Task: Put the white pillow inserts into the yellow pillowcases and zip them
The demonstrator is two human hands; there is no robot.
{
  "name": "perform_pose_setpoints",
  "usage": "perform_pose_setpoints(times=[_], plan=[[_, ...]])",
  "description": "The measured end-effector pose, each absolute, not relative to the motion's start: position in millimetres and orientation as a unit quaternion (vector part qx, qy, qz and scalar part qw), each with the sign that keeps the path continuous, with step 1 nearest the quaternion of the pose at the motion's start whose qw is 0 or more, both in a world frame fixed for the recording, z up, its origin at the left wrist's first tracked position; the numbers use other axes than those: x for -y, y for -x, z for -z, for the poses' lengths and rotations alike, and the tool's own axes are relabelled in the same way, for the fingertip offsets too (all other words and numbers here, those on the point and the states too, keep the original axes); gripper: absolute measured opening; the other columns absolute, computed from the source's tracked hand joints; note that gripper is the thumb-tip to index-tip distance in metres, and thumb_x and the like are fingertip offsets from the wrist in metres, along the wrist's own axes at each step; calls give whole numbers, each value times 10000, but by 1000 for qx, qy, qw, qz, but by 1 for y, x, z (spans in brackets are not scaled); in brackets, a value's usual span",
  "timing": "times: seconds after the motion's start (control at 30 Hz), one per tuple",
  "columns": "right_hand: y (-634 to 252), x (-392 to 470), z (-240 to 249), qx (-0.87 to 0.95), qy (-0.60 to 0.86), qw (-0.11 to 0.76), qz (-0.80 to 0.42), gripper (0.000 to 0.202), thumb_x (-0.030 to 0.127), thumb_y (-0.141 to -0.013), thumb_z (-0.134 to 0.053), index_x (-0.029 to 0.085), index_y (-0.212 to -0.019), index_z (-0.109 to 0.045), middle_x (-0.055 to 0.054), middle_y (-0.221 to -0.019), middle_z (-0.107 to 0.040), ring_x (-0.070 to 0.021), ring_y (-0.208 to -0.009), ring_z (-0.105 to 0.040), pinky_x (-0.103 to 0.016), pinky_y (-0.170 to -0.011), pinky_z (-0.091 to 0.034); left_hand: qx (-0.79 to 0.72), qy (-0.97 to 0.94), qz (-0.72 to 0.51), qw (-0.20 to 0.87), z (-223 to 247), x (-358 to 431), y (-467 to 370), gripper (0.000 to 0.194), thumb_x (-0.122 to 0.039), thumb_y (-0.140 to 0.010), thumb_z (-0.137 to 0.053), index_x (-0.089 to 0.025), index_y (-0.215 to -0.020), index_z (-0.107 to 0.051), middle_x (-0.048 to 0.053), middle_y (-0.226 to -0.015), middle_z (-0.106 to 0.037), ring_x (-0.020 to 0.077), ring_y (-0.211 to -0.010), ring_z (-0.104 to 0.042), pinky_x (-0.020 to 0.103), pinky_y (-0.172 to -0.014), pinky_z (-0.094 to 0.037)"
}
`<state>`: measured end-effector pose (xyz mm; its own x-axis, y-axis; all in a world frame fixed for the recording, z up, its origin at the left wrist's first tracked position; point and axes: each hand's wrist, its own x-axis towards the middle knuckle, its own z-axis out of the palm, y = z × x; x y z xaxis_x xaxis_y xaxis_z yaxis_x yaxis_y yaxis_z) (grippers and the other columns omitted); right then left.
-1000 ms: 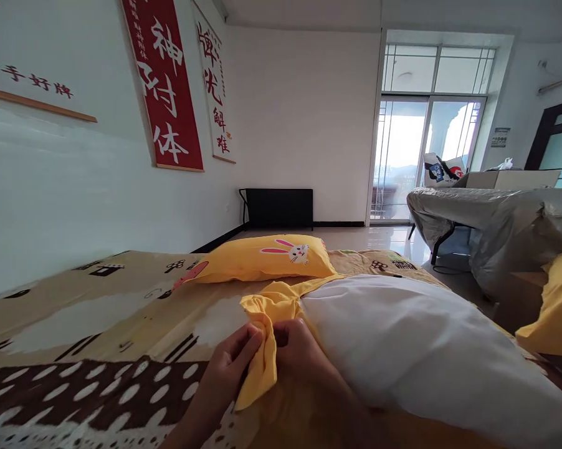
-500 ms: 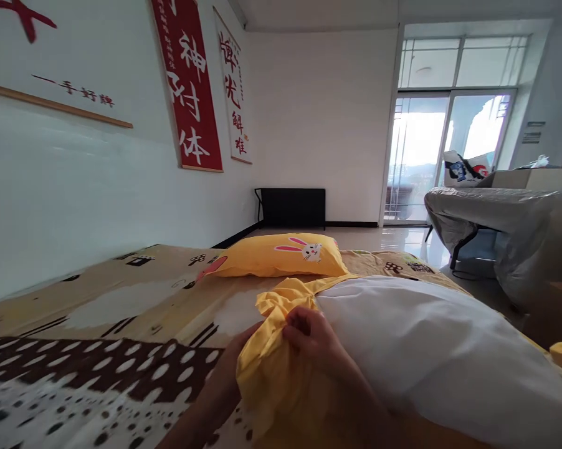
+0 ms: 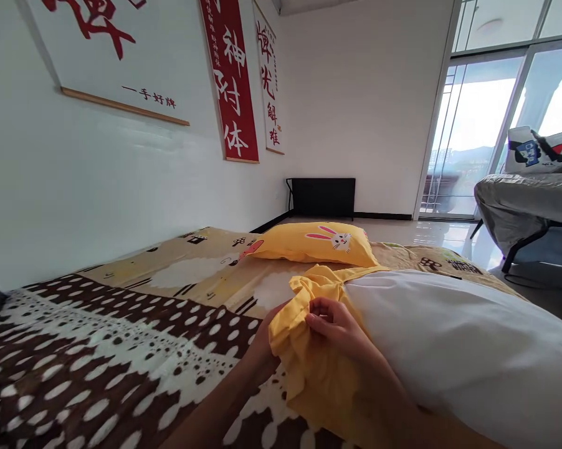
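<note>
On soft bedding, both hands point(image 3: 330, 324) bunch crumpled yellow pillowcase point(image 3: 309, 368).

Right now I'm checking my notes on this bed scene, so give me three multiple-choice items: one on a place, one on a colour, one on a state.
1. Where does the rabbit pillow lie?
A. on the floor
B. on the bed, beyond the hands
C. on the white pillow

2. What colour is the pillowcase in the hands?
A. yellow
B. red
C. grey

3. How does the right hand meet that pillowcase?
A. hovers clear of it
B. lies flat and open
C. fingers pinch its edge

Answers:
1 B: it rests on the patterned bedcover, farther off.
2 A: the cloth is plainly yellow.
3 C: the fingers close on bunched fabric beside the white pillow.
</note>
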<state>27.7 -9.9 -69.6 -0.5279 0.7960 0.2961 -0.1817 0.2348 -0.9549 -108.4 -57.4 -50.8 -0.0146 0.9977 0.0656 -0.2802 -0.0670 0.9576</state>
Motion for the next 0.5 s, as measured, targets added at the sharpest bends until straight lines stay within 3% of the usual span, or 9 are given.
perform_pose_setpoints(times=[0.17, 0.5], plan=[[-21, 9, 75, 662, 283, 482, -498, 313, 452, -709, -637, 171, -708, -500, 25, -642, -464, -95, -590, -388, -238, -550, -322, -380, -490, -566, 542, 52, 51, 111, 228, -343, -682, -700, -152, -777, -619, -11, -688, -585, 118, -657, -511, 203, -601, -422], [-24, 4, 72, 630, 248, 527, -514, 442, 592, -691, -613, 187, -683, -437, 49, -607, -355, -82, -555, -314, -226, -503, -264, -485, -586, -512, 398, 47, 41, 121, 230, -360, -589, -701, -185, -667, -574, 3, -565, -545, 179, -639, -502, 267, -571, -429]])
